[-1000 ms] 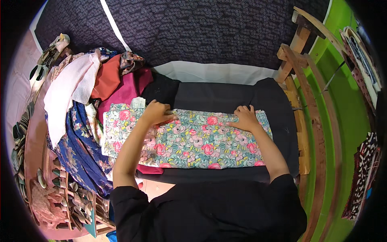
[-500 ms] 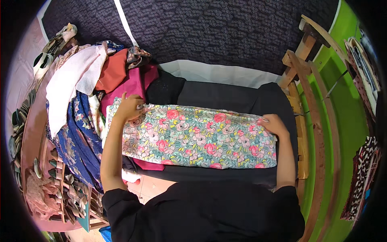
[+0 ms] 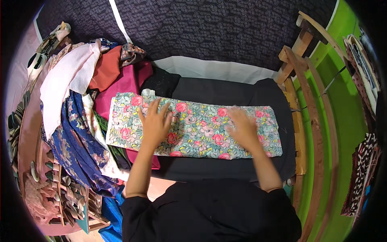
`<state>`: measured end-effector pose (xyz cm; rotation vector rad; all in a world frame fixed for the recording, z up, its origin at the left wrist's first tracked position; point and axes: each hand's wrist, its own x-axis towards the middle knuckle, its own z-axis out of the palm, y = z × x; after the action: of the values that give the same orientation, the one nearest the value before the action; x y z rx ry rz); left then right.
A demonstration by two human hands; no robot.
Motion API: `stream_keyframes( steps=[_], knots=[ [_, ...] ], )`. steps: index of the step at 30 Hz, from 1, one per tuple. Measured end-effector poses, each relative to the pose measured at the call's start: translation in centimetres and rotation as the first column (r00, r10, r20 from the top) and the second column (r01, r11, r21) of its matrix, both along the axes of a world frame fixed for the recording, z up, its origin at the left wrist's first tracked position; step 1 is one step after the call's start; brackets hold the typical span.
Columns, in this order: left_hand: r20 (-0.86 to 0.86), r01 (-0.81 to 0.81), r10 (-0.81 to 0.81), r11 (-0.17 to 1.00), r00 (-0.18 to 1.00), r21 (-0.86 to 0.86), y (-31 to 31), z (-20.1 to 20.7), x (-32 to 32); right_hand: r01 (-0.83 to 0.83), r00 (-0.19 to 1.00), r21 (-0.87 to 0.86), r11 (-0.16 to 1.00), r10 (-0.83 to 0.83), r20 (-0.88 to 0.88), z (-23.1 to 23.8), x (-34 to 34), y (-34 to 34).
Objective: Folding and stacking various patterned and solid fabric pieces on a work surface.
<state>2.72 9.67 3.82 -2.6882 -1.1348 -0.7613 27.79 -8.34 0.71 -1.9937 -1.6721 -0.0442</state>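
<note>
A floral cloth (image 3: 197, 129), pink roses on a green and white ground, lies folded in a long flat strip on a black-covered surface (image 3: 225, 89). On its left half rests my left hand (image 3: 156, 123), fingers spread and nothing in them. Over the right half is my right hand (image 3: 243, 128), also open with fingers apart and slightly smeared by motion. Whether its palm touches the cloth I cannot tell. The strip's left end overlaps a magenta cloth (image 3: 121, 90).
To the left is a heap of fabrics: a white cloth (image 3: 66, 80), a rust-red cloth (image 3: 105, 70) and a navy floral cloth (image 3: 76, 141). A wooden frame (image 3: 312, 121) stands along the right side. Dark patterned fabric (image 3: 221, 32) hangs at the back.
Both hands have let go of the cloth's top edge and moved inward onto its middle. The strip now lies flatter and looks narrower, its left end uncovered.
</note>
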Motion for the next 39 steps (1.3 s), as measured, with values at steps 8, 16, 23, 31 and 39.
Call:
stream_keyframes(
  steps=[8,16,23,31,39],
  knots=[
    [-0.117,-0.401,0.4,0.916,0.909,0.021,4.5,-2.9,-9.5,0.034,0.993,-0.241,0.97,-0.006,0.115,-5.4,1.6,-5.1],
    [0.02,-0.122,0.13,0.968,0.991,-0.219,-1.0,-2.2,-4.4,0.768,0.581,-0.338,0.544,-0.814,0.011,-6.0,4.1,-13.6],
    [-0.183,0.387,-0.48,0.838,0.858,-0.385,-9.1,-7.6,1.9,0.731,0.639,-0.24,0.639,-0.764,-0.089,-5.4,-1.8,-12.3],
    [-0.219,0.412,-0.499,0.843,0.838,-0.346,-9.4,-7.1,2.7,0.895,0.278,-0.344,0.284,-0.958,-0.066,-7.1,-1.0,-14.3],
    [-0.133,0.589,-0.649,0.744,0.749,-0.317,-11.6,-9.1,9.4,0.923,0.174,-0.23,0.309,-0.867,-0.467,-5.7,-1.1,-11.0]
  ],
)
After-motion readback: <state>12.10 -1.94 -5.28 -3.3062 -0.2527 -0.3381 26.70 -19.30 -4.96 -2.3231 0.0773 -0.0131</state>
